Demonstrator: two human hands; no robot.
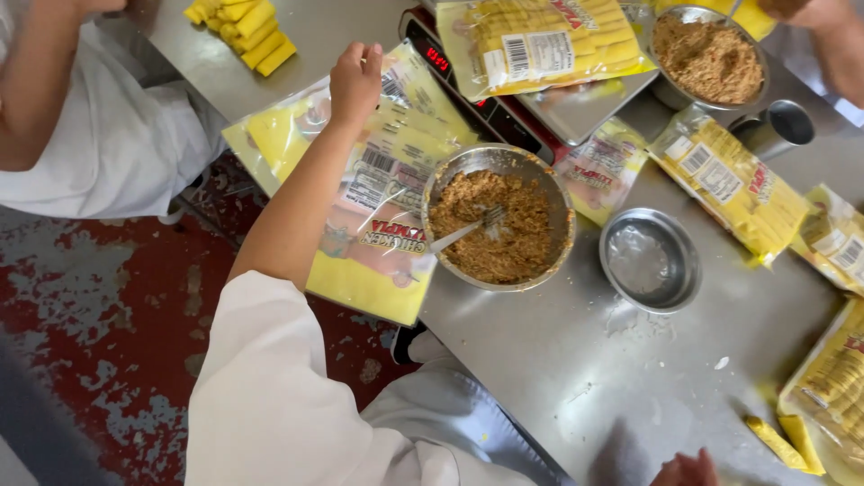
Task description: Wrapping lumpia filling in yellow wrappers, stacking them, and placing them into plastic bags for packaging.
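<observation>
Yellow empty pouches (378, 193) lie stacked at the bench's left edge under the left hand (354, 83), its curled fingers pressing them flat without gripping; the right hand (686, 470), barely visible, cannot be judged.

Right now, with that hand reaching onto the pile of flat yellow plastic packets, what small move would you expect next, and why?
Probably pinching up the top packet. The left hand rests on the stack of flat yellow plastic packets, fingers curled at its far edge, holding nothing that I can see. The right hand lies low on the steel table, barely in view. The steel bowl of brown crumbly filling, fork in it, sits beside the stack.
</observation>
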